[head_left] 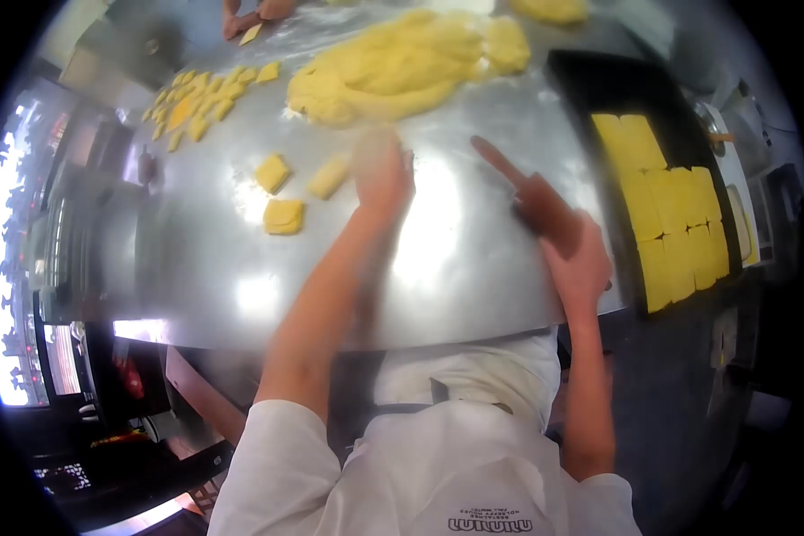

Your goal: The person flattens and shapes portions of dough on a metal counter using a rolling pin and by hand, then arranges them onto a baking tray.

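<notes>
My right hand (578, 263) is wrapped round a wooden rolling pin (545, 207), whose free handle points up and left over the metal table (482, 295). Further left, my left hand (382, 174) is over the table, just below a large mass of yellow dough (402, 67). Motion blurs its fingers, so what it holds, if anything, cannot be made out. Beside it on the left lies a blurred dough piece (329, 177). Two more thick dough pieces, one higher (272, 172) and one lower (283, 216), rest farther left.
A black tray (630, 281) at the right holds several flat yellow dough squares (674, 201). Many small dough pieces (198, 98) lie at the upper left. Another person's hands (261, 13) are at the top edge, near a small flat dough piece (251, 35).
</notes>
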### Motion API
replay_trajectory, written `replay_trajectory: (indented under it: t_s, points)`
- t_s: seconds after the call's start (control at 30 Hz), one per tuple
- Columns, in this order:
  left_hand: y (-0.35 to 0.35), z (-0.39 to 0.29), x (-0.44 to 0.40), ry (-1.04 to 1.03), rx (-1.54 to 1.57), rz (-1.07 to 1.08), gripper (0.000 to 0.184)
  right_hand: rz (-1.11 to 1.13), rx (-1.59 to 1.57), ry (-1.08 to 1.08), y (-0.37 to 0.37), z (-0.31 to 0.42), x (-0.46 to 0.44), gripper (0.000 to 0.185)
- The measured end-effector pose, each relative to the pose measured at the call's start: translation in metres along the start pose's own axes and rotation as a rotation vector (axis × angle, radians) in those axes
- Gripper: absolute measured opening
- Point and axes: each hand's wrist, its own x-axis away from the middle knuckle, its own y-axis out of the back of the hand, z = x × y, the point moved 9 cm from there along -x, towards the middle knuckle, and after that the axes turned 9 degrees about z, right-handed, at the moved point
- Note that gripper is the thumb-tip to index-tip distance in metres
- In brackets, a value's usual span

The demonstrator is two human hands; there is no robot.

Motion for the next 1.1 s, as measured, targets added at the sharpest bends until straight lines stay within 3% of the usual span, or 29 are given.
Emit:
replay_trajectory:
  t_s: [0.13, 0.3, 0.43, 0.53, 0.67, 0.7, 0.9, 1.0, 1.1]
  points:
    - [0.003, -0.026, 0.025, -0.022, 0.054, 0.154, 0.045, 0.010, -0.027, 0.002, 0.001, 0.002, -0.001, 0.072]
    - [0.026, -0.083, 0.124, -0.190, 0.146, 0.288, 0.051, -0.030, -0.002, 0.064, -0.003, -0.006, 0.000, 0.072]
    - [0.045, -0.087, 0.173, -0.192, 0.348, 0.411, 0.065, -0.038, 0.032, 0.049, -0.005, -0.008, 0.000, 0.075]
    - [0.074, -0.072, 0.159, 0.002, 0.492, 0.195, 0.071, -0.014, 0.031, 0.030, -0.007, -0.008, -0.001, 0.075]
    - [0.050, -0.104, 0.132, -0.014, 0.153, 0.115, 0.080, 0.000, 0.050, 0.008, -0.009, -0.008, -0.004, 0.075]
    - [0.018, -0.099, 0.133, 0.006, 0.099, 0.239, 0.079, -0.004, 0.038, 0.013, -0.007, -0.007, -0.004, 0.075]
    - [0.003, -0.098, 0.132, 0.020, 0.006, 0.289, 0.072, -0.044, 0.056, 0.072, -0.006, -0.001, -0.003, 0.075]
    - [0.025, -0.119, 0.133, -0.050, 0.043, 0.213, 0.075, 0.003, 0.081, 0.093, -0.009, -0.004, 0.003, 0.076]
    - [0.012, -0.119, 0.141, -0.108, 0.086, 0.291, 0.085, 0.074, 0.186, 0.140, -0.002, 0.006, 0.001, 0.077]
